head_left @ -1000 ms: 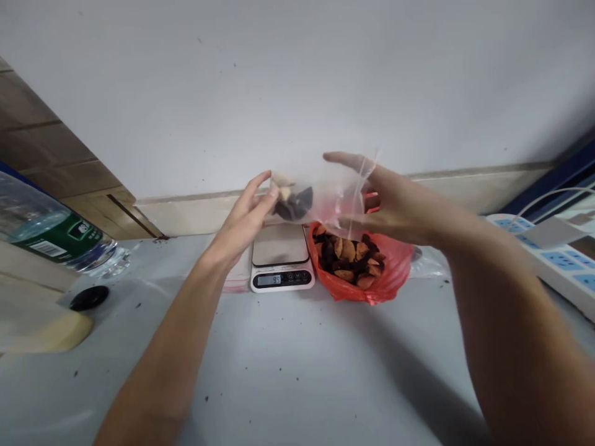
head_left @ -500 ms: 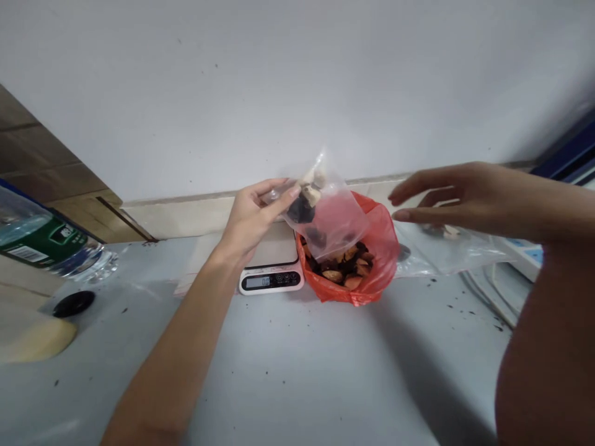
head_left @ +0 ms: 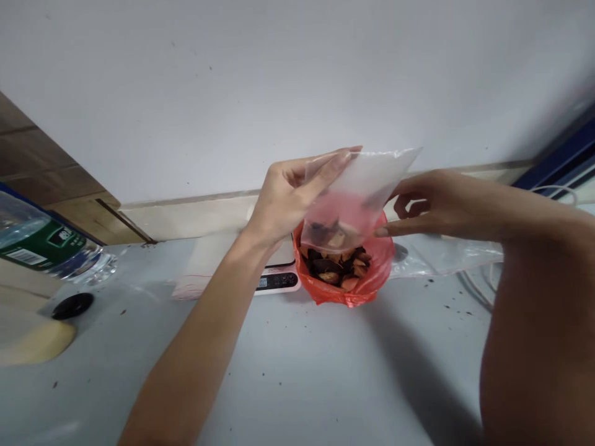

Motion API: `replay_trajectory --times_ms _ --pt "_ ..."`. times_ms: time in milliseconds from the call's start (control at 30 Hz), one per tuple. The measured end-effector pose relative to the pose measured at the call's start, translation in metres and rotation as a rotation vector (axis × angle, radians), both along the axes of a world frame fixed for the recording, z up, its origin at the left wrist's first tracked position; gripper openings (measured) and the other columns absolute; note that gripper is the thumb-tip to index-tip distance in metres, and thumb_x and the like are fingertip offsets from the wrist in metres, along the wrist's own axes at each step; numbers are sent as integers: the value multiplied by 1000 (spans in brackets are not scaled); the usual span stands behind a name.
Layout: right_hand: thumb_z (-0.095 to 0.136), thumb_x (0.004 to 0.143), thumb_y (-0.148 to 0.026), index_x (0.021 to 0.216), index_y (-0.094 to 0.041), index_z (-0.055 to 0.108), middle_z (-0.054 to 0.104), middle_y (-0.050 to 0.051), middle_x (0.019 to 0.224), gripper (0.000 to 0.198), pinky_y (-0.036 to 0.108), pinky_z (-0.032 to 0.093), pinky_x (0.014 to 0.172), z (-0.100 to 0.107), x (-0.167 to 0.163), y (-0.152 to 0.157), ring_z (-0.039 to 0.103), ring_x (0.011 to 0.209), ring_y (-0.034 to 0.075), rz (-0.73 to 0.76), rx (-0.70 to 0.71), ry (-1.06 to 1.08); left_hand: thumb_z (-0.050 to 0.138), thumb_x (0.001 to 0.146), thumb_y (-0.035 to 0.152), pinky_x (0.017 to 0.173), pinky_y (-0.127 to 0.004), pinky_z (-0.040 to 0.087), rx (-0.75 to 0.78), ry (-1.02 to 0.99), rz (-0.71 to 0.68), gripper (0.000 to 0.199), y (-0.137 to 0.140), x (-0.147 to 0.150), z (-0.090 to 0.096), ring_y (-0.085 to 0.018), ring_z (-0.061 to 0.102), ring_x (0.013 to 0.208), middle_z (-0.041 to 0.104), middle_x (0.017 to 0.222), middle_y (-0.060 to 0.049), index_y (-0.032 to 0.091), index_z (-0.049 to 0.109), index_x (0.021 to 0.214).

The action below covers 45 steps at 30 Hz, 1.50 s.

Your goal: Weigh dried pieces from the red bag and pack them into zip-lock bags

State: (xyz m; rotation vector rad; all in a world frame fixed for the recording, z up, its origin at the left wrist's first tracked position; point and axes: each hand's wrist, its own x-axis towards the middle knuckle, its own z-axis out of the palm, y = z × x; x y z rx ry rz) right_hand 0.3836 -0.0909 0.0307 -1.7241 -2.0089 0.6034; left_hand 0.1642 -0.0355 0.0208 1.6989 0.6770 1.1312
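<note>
At centre, the left hand [head_left: 290,195] grips the top left edge of a clear plastic bag [head_left: 353,192] between thumb and fingers; the bag is tilted above a red plastic bag [head_left: 346,294] of brown dried pieces [head_left: 332,275], blocking part of its opening. The right hand [head_left: 390,214], right of centre, has thumb and forefinger spread—whether it touches the clear bag, I cannot tell.

Left of the red bag, the left wrist and forearm partly cover a digital scale [head_left: 283,282]; beyond them lie flat plastic sleeves [head_left: 195,269]. A green-labelled bottle [head_left: 51,241] and a black disc [head_left: 73,306] occupy the left side. On the right, another clear bag [head_left: 441,257] lies on the grey table [head_left: 288,396]—the right arm hides some of it and a white cable [head_left: 478,288].
</note>
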Motion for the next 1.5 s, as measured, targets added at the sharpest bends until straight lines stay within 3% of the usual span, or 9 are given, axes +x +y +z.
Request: replay_trajectory --times_ms 133,200,267,433,600,967,1100,1267,1500 --pt "77 72 -74 74 -25 80 66 5 66 50 37 40 55 -1 2 -1 54 61 20 -61 63 102 76 96 29 106 -39 57 72 9 -27 12 4 -7 -7 -28 69 131 80 127 0 26 85 103" --pt "80 70 -71 79 -24 82 73 6 74 48 37 42 57 -2 6 -1 58 64 21 -77 88 160 86 85 26 100 -36 59 112 111 -21 30 8 -17 -13 -28 72 122 80 124 -4 24 83 114" --pt "81 71 -66 82 -23 82 78 8 82 45 38 47 62 -3 10 0 65 72 24 -76 99 193 90 76 24 89 -33 61 105 264 -41 44 12 -27 -21 -24 77 101 82 104 -5 19 81 118" --pt "72 77 -54 83 -19 80 80 9 84 36 38 54 66 -4 1 3 72 76 26 -5 32 177 79 79 17 77 -28 61 94 360 -62 6 15 -35 -39 -17 75 78 80 80 -2 16 81 85" --pt "64 77 -48 86 -20 77 82 10 94 32 42 60 82 -4 -14 5 76 93 30 120 44 177 80 81 17 76 -28 61 130 349 -12 2 13 -31 -37 -18 75 78 82 84 -3 17 81 81" --pt "62 89 -44 95 -19 70 83 13 98 27 44 57 83 -7 -21 8 77 91 27 -29 -34 166 77 82 10 84 -29 65 76 278 39 7 8 -31 -39 -19 80 85 84 90 -3 16 78 86" --pt "68 84 -48 86 -21 72 82 10 93 27 43 59 84 -7 -19 8 77 92 28 101 -13 249 80 80 10 86 -29 65 40 243 25 11 7 -32 -37 -18 81 86 85 92 -3 16 80 89" --pt "83 75 -56 74 -24 66 72 5 72 36 42 61 79 -8 -16 7 74 86 29 78 30 342 81 81 15 84 -30 66 87 269 71 6 9 -41 -31 -20 81 86 85 93 -3 17 81 87" --pt "71 82 -66 98 -21 75 80 9 101 48 45 60 82 -10 -26 12 74 94 29 151 52 206 70 77 -1 82 -27 66 90 250 2 24 3 -28 -44 -20 81 89 84 94 -3 15 78 93"
